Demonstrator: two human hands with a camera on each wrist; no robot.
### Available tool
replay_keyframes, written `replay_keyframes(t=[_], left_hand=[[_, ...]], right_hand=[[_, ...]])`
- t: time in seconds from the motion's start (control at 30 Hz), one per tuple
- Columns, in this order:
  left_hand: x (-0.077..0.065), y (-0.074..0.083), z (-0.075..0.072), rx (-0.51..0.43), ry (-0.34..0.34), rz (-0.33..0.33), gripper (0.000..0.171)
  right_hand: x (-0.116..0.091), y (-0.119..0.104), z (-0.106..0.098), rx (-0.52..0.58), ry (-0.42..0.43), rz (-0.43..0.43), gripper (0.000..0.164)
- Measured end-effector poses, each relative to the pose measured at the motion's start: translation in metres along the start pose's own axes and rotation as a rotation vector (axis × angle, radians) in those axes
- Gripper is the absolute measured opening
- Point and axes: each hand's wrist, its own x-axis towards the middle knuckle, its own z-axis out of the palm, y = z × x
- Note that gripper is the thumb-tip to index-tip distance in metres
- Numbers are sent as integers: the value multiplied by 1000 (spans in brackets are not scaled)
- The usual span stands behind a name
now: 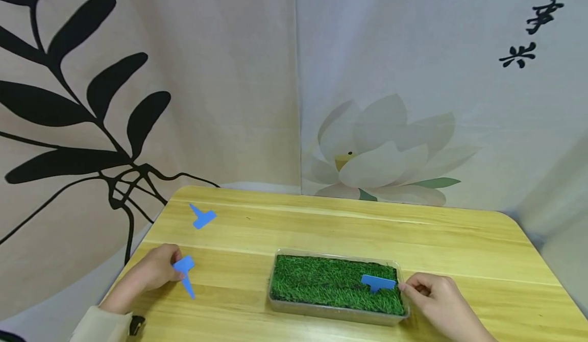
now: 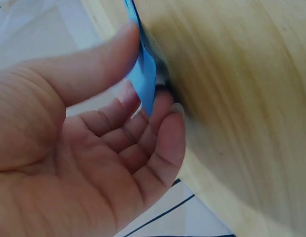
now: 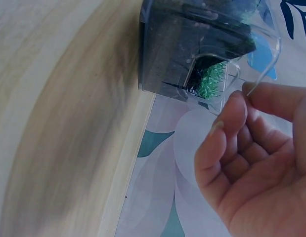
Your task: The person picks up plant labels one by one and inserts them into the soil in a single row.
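My left hand (image 1: 158, 266) pinches a blue T-shaped plant label (image 1: 184, 263) just over the table's left side, its pointed stem angled down. In the left wrist view the thumb presses on the label's blue face (image 2: 144, 79), while the other fingers curl behind. At the right end of a clear plastic box (image 1: 335, 312), my right hand (image 1: 436, 296) pinches the rim between thumb and index finger. Green artificial grass (image 1: 317, 281) fills the box. Another blue plant label (image 1: 378, 283) stands in the grass near that end, its stem mostly hidden.
A third blue plant label (image 1: 202, 216) lies flat toward the back left of the wooden table (image 1: 257, 224). Behind the table hangs a pale cloth (image 1: 239, 87) printed with black leaves and a lotus flower.
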Motion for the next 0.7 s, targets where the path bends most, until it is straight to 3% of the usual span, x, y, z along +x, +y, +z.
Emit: replay_keyframes(t=[0.23, 0.53, 0.7], left_hand=[[0, -2, -1, -63, 52, 19, 8], [-7, 1, -16, -132, 44, 105, 2], [-15, 10, -24, -177, 53, 144, 9]], right_hand=[[0, -1, 0, 5, 7, 1, 28], [0, -2, -1, 2, 9, -7, 26], [-1, -2, 0, 5, 26, -12, 26]])
